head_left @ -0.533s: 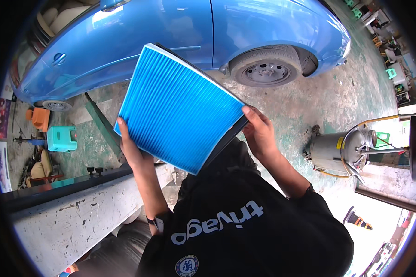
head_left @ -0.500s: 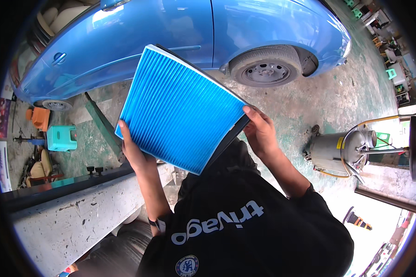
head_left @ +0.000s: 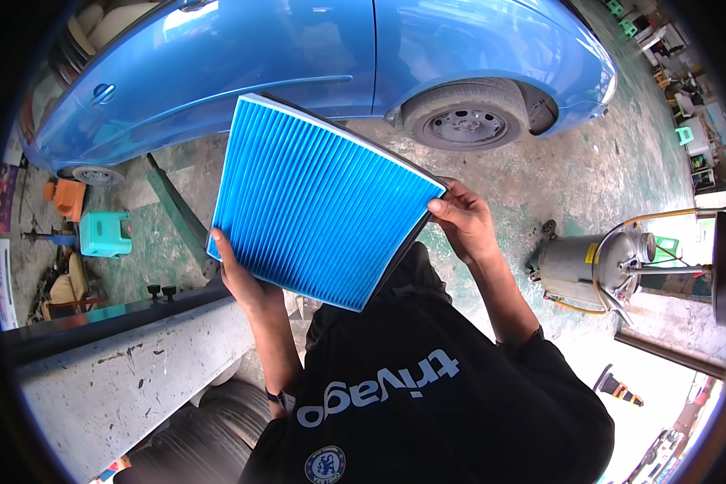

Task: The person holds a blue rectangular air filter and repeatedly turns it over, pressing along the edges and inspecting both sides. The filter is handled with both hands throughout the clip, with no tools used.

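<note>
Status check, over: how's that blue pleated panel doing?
Left fingers and right fingers holding opposite corners of blue pleated panel. Pleated face toward camera. Blue car beyond; nothing visibly blocking panel.

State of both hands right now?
Left hand: holding the blue pleated panel near its left corner.
Right hand: holding the same panel near its right corner.

Black shirt (head_left: 476, 411): one line of large pale-grey lowercase lettering (head_left: 371, 392) across the chest, upside down in this view. Below it in frame, round blue-and-white crest badge (head_left: 325, 465) with rim text, too small to read. Metal tank (head_left: 569, 262) at right: yellow label (head_left: 592, 252), print unreadable. Dark panel (head_left: 9, 189) at far left: too blurred.
</note>
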Demonstrator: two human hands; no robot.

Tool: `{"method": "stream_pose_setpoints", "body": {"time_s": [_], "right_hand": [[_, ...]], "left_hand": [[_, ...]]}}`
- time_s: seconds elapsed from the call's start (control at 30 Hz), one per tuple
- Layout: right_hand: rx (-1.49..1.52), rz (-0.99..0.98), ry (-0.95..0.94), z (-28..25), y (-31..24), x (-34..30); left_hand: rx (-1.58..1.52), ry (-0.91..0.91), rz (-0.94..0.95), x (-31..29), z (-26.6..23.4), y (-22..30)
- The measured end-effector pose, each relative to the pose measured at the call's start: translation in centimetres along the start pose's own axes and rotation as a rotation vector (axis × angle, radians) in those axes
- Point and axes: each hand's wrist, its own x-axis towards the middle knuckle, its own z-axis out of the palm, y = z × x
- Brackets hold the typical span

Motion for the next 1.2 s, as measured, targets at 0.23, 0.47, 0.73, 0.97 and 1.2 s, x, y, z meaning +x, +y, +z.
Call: {"method": "stream_pose_setpoints", "body": {"time_s": [0.23, 0.47, 0.73, 0.97, 1.2], "right_hand": [[-0.368, -0.011, -0.194, -0.4, -2.8, 2.0], [-0.857, -0.367, -0.511, 3.5, -8.6, 3.6], [-0.866, -0.845, -0.525, 9.2, -9.4, 4.4], [-0.761, -0.641, -0.448, 8.1, -9.8, 5.8], [-0.761, -0.765, -0.41, 6.7, -12.0, 6.8]], "left_hand": [[0.14, -0.027, 0.142, -0.5, -1.6, -0.9], [0.151, -0.146, 0.366, -2.4, -1.2, -0.8], [0.11, -0.065, 0.261, -5.2, -1.8, -1.1], [0.526, -0.531, 0.065, -1.6, -3.5, 5.3], [0.539, -0.537, 0.323, -3.8, 2.1, 3.6]]}}
